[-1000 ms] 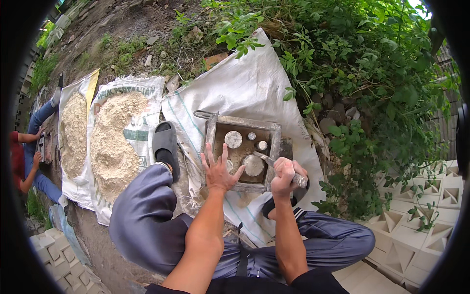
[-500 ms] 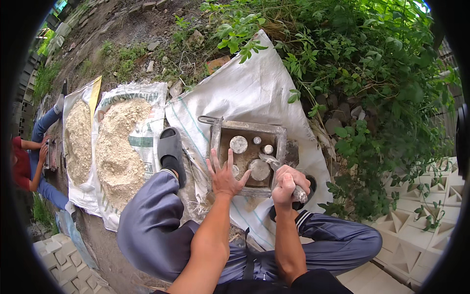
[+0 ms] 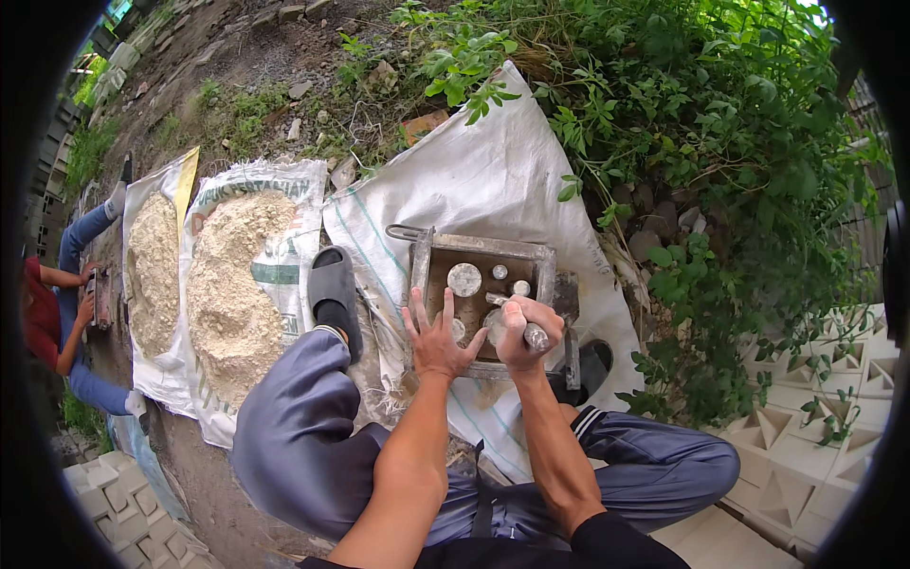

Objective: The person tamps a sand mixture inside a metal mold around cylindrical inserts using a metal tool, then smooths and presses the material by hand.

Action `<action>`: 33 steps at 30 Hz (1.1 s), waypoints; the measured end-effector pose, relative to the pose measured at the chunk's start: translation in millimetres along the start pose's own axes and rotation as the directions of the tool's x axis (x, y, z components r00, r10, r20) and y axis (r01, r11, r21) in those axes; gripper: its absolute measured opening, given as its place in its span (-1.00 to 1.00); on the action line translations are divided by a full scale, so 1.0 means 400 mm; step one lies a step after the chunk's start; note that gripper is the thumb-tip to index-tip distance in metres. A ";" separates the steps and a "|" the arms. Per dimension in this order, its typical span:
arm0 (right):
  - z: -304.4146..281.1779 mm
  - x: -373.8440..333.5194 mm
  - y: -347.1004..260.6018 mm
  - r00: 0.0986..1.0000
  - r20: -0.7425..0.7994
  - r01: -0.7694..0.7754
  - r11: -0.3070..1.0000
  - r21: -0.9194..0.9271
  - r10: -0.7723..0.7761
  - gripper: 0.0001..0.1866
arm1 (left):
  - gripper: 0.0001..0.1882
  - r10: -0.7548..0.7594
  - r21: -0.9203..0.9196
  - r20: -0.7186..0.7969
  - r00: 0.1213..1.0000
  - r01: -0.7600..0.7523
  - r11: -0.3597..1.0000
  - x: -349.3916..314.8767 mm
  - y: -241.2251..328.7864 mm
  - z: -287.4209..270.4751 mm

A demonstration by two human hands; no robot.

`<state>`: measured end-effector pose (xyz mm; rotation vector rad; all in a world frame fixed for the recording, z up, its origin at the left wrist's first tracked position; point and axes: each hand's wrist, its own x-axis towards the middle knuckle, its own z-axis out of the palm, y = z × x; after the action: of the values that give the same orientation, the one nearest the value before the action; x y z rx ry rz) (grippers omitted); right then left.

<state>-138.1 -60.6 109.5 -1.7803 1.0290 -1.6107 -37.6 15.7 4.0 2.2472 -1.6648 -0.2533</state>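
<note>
A square, dusty grey mould frame [image 3: 493, 243] lies in front of me, with several round pale discs in it, such as a large disc [image 3: 464, 280] and a small disc [image 3: 521, 288]. My left hand [image 3: 436, 339] has its fingers spread over the frame's near left corner and holds nothing. Above the frame's near right part, my right hand [image 3: 527, 334] is closed round the handle of a dusty grey hand tool [image 3: 536, 338]. The tool's short end pokes out beyond the fist, over the discs; its exact kind is unclear. Another large disc is mostly hidden by the right hand.
Under the frame a white woven sack [image 3: 455, 190] is spread. On my left, pale powder [image 3: 237, 275] is heaped on opened sacks. My sandalled foot [image 3: 334, 294] stands beside the frame. Another person [image 3: 62, 318] sits far left. Patterned pale blocks [image 3: 796, 427] and plants [image 3: 664, 123] are on the right.
My right hand has moved left and inward with the tool, now over the large disc, and the tool's handle points more toward me. The left hand stays in place.
</note>
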 end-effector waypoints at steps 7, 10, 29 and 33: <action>0.002 -0.002 0.056 0.994 0.093 -0.057 0.998 0.013 0.055 -0.71 | 0.00 0.017 -0.035 -0.045 0.999 -0.019 0.999 -0.007 0.000 -0.003; -0.018 0.037 0.002 0.964 0.141 -0.247 0.953 0.175 0.224 -0.62 | 0.00 0.001 -0.060 -0.033 0.999 -0.003 0.998 -0.010 -0.008 -0.002; -0.063 0.022 0.067 0.891 0.375 -0.323 0.938 0.125 0.257 -0.75 | -0.53 -0.015 -0.181 -0.046 0.999 0.006 0.984 -0.002 -0.015 0.024; -0.045 0.016 0.047 0.900 0.417 -0.157 0.987 0.045 0.125 -0.73 | -0.51 -0.002 -0.153 0.001 1.000 0.002 0.988 -0.003 -0.010 0.017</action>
<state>-159.3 -74.5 100.9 -1.8405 0.8574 -1.1020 -36.6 17.0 -4.1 2.1356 -1.5870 -0.3704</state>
